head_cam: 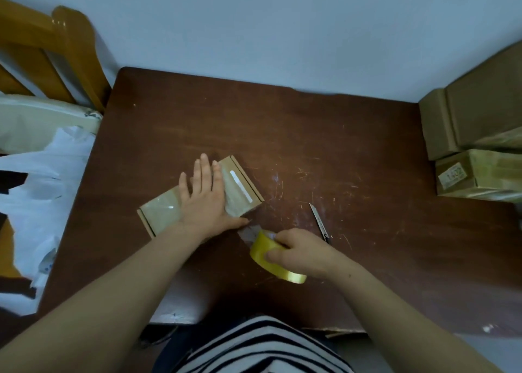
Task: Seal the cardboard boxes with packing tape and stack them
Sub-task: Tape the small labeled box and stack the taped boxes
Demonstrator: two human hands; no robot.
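Note:
A small flat cardboard box [240, 186] lies on the brown table [310, 135], left of centre, with shiny clear tape across its top. My left hand [204, 200] presses flat on the box, fingers spread. My right hand [299, 252] grips a yellowish roll of packing tape [275, 259] just in front of the box's near right corner. A short strip of tape runs from the roll toward that corner.
A utility knife [319, 220] lies on the table right of the tape roll. Stacked cardboard boxes [477, 152] stand at the table's right edge. A wooden chair [56, 56] with white plastic bags [48, 175] is at the left. A wall runs behind the table.

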